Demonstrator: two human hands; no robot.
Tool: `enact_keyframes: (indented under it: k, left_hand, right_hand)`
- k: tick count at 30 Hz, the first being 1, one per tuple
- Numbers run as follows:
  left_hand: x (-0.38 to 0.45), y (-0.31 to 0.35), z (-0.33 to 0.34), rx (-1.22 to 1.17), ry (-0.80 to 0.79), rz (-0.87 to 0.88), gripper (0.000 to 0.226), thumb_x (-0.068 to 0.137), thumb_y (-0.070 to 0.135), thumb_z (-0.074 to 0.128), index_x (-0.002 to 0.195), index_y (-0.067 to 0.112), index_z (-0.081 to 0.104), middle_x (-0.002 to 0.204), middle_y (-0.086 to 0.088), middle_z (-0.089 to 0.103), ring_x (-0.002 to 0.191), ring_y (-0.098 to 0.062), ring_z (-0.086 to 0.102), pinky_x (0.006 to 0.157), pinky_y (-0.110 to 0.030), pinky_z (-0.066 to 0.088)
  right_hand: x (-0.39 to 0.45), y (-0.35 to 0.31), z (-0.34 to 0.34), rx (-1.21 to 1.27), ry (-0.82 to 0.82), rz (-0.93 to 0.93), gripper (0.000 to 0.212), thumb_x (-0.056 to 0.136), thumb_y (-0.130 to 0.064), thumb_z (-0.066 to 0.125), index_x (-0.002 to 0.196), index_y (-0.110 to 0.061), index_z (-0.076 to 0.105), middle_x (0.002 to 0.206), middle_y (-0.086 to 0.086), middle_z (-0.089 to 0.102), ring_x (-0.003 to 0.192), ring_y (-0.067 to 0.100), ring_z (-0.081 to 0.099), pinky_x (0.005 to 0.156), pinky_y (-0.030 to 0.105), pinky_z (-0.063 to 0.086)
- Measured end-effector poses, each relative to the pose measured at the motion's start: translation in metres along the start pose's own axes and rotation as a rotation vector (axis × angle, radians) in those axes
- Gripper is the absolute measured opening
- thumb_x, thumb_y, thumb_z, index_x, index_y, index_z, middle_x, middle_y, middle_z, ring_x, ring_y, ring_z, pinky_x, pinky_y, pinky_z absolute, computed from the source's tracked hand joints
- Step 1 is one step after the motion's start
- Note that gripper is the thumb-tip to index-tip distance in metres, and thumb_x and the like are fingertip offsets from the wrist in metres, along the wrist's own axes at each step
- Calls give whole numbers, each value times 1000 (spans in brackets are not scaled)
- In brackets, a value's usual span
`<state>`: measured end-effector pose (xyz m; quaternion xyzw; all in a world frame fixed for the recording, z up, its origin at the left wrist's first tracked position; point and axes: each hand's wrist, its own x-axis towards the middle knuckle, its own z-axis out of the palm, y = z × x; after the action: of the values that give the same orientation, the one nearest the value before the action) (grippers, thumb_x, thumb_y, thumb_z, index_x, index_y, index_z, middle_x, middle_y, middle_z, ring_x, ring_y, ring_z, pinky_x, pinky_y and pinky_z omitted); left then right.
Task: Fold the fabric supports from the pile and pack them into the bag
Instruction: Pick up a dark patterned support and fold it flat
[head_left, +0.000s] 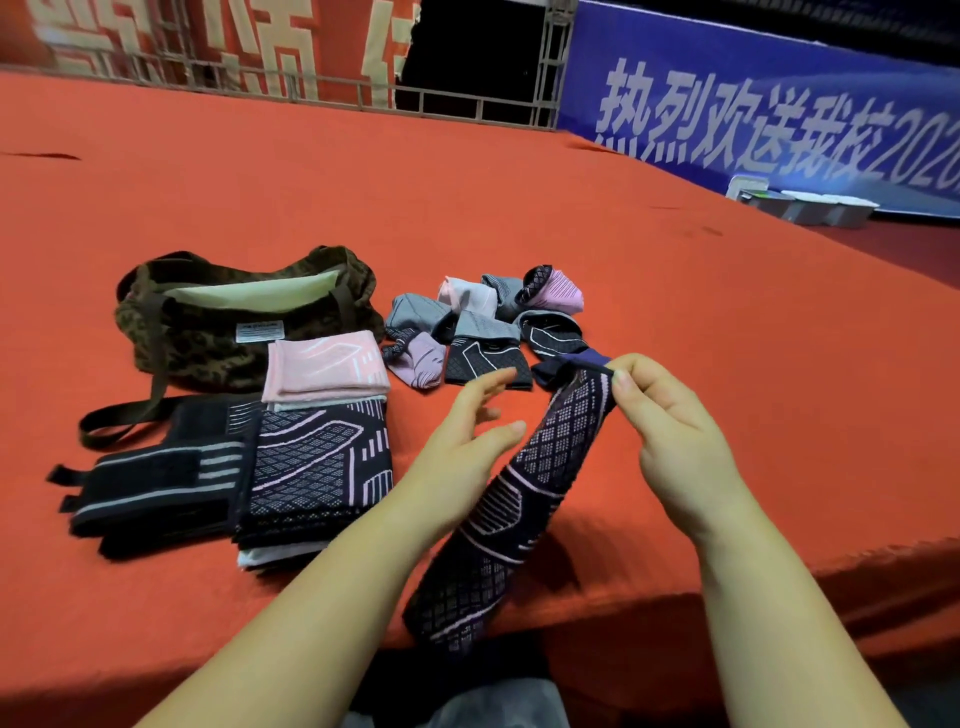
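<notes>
- The dark patterned support (524, 499) hangs lengthwise over the near edge of the red table (467, 197), well in front of the bag (228, 312), seemingly held stretched so it can be doubled over.
- The right hand (670, 431) pinches the support's top hem between thumb and forefinger, the other fingers curled; this keeps the sleeve taut.
- The left hand (467, 441), fingers straight and slightly spread, lies along the support's left side and holds nothing, probably about to flatten or catch it for the fold.
- Just in front of the bag, folded supports (317, 467) sit stacked, a pink one (324, 366) touching the bag's front, likely staged for packing.
- Right of the bag lies the unfolded pile (483, 322), within reach.
- The bag stands with its mouth open, ready for loading.
</notes>
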<state>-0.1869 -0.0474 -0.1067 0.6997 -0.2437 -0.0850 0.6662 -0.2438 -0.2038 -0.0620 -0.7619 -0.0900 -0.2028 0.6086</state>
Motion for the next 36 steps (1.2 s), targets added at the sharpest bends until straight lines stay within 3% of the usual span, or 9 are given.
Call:
enact_keyframes:
  k: [2,5,11,16,21,28,31,34,36]
  left_hand:
    - [-1,20,-6,46,-52,110,51,73,25,51,115,53,42,130,26,43,110,20,42,97,-10,33]
    - [-2,41,-12,151,-142,229,45,73,25,53,114,43,50,134,17,49,124,8,40,103,-10,30]
    - [-14,51,-22,260,-116,301,10,92,19,55,89,27,60,92,14,66,92,0,60,87,-20,43]
    - [-31,65,-36,-116,-197,170,17,84,18,55,70,22,64,67,14,60,64,-1,53,63,-14,42]
    - [-45,73,-42,-427,-177,51,24,73,14,49,52,16,61,49,7,49,44,-2,43,43,-14,35]
    - [-53,70,-46,-123,-105,138,21,85,16,60,67,14,50,54,15,52,52,3,46,53,-11,37]
    - [-46,56,-42,-69,42,80,15,88,29,61,74,25,56,71,11,56,71,-7,51,70,-23,40]
    - [-46,43,-23,-49,193,23,5,91,35,56,92,31,53,99,6,57,89,-10,56,76,-15,44]
    - [-54,33,-8,-89,138,-2,24,87,48,54,103,30,52,108,8,58,94,-5,57,81,-12,44]
  right_hand:
    - [-3,-6,2,60,-54,0,20,89,-22,38,76,-9,46,76,3,47,74,6,42,67,12,37]
    - [-9,-13,3,138,-104,8,20,88,-21,39,74,-9,47,71,-8,53,73,4,47,70,15,38]
    - [-24,-31,6,129,-89,-42,21,88,-20,42,72,-14,54,71,-8,57,73,5,49,69,16,40]
    - [-34,-36,4,-4,-76,-73,25,91,-18,48,66,-15,52,62,-18,52,63,-4,45,62,11,38]
    - [-40,-35,10,-64,-62,-78,24,85,-32,54,79,-13,67,89,-3,63,89,5,56,82,13,40]
    - [-44,-40,20,76,-83,-41,24,84,-25,51,81,-6,65,84,-11,68,86,0,59,80,9,42]
    - [-43,-41,26,95,-23,-42,30,85,-23,57,82,6,63,90,-5,67,88,0,59,81,9,42]
    - [-39,-39,34,-38,67,-65,23,88,-17,63,67,-6,61,92,-2,65,87,1,58,82,11,41]
    - [-36,-37,35,-127,121,-100,23,85,-20,66,64,-15,61,94,0,64,88,0,58,82,12,40]
